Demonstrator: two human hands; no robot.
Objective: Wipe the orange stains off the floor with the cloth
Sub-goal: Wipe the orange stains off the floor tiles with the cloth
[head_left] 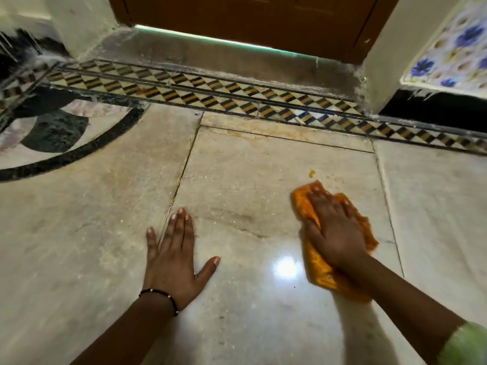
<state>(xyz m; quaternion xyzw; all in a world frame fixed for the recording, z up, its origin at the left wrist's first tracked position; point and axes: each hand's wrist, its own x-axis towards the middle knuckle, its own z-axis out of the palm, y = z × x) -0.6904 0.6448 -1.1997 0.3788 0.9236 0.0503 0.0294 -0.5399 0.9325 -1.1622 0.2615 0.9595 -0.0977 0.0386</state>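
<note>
1. Head view, the hands: the right hand [336,227] lies flat on the orange cloth [340,272] in the lower right of the frame; the fingers are almost straight and press the cloth on the floor [250,167], they do not curl around it

2. The left hand [174,256] is in the lower middle of the frame, flat on the floor with spread fingers; it holds nothing and, I think, it supports the body

3. How far the task is: one small orange stain [312,173] is visible, just above the front edge of the cloth and not touching it. The tile around the hands looks shiny with a light reflection, so I judge that this part is already wiped. What is left is this stain; a faint yellowish tint is along the tile joint higher in the frame, but I cannot tell if it is a stain

4. Count: two hands, one cloth, one clear orange stain, one thin bracelet [160,295] on the left wrist, one wooden door [250,17] at the top of the frame
</note>
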